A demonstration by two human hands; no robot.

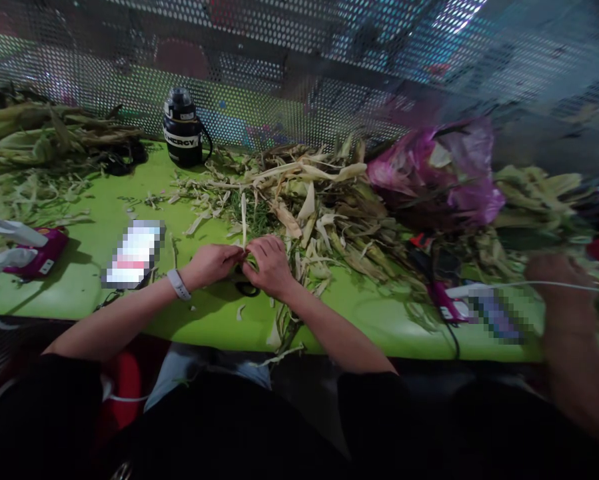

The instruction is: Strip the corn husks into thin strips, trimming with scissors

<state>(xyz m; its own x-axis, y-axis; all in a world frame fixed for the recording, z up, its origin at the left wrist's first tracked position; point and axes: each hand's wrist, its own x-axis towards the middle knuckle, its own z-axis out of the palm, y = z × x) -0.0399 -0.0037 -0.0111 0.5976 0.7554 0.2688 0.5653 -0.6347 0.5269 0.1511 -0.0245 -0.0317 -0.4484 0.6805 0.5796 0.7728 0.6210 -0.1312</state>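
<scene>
My left hand point(213, 264), with a pale band on the wrist, is closed, its fingertips pinching the lower end of a pale husk strip point(244, 217). My right hand point(269, 265) meets it there, fingers curled around the same end. The strip stands upright above the fingertips. Beneath the hands lies a small dark looped object point(248, 289), partly hidden. Just behind and to the right spreads a heap of dry corn husks point(324, 200), with green sprigs point(259, 219) at its near left side.
A green table point(219, 327) carries a black bottle point(184, 133), a phone point(135, 253), a purple power socket point(42, 257) and a pink plastic bag point(434, 170). Another person's hand point(559, 273) is at the far right, near a second phone point(496, 315).
</scene>
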